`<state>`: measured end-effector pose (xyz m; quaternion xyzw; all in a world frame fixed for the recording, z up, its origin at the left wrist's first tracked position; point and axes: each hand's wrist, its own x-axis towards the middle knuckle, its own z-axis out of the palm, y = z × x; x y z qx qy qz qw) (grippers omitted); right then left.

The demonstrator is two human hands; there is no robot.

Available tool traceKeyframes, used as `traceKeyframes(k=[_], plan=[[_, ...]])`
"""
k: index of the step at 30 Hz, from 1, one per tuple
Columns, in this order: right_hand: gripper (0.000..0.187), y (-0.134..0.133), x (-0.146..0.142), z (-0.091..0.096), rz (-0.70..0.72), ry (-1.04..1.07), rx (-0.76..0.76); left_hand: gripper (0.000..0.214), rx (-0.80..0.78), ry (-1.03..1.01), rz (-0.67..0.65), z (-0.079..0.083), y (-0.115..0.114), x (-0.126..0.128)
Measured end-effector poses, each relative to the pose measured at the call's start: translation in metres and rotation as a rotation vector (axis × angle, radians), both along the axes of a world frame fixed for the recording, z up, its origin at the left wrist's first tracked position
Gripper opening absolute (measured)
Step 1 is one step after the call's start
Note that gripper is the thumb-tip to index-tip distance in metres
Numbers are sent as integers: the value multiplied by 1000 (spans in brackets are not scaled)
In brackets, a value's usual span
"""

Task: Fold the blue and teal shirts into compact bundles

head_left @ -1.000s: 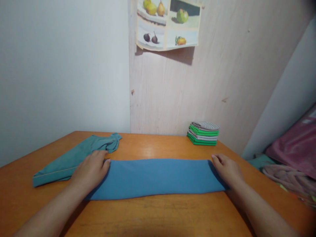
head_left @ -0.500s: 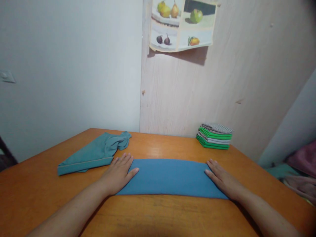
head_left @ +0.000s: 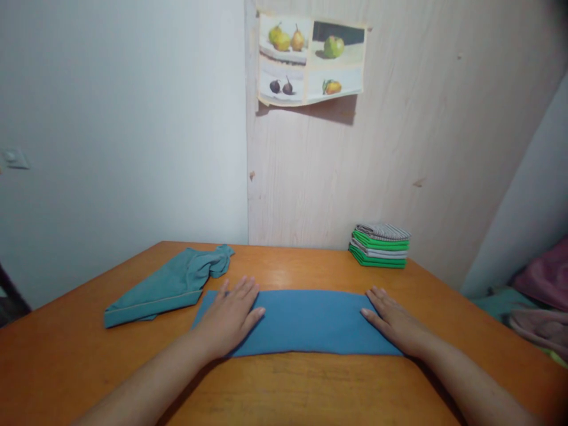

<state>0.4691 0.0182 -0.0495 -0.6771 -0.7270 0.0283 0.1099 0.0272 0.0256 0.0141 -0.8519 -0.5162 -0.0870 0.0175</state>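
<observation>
A blue cloth [head_left: 310, 322], folded into a long flat strip, lies across the table in front of me. My left hand [head_left: 233, 316] rests flat on it, a little in from its left end, fingers stretched and thumb apart. On the right end lies my right hand [head_left: 393, 319], also flat with its fingers out. The cloth's left corner shows beyond my left hand, while its right edge is mostly covered by my right hand. Neither hand grips anything.
A crumpled teal garment [head_left: 164, 287] lies at the left on the wooden table [head_left: 284, 390]. A stack of folded green, grey and striped cloths [head_left: 380, 245] stands at the back right. Behind is a wall with a fruit poster [head_left: 310, 62]. More fabric [head_left: 541, 284] is piled off the table's right side.
My left hand has slid right, inward over the blue cloth, uncovering its left end. My right hand stays on the right end. The view has tilted up and shifted slightly.
</observation>
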Motion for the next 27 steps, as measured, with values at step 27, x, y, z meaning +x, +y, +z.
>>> traceKeyframes(k=[27], plan=[[83,-8,-33,26,-11,12,121,85,-158,-16,-286,-26,11,100]])
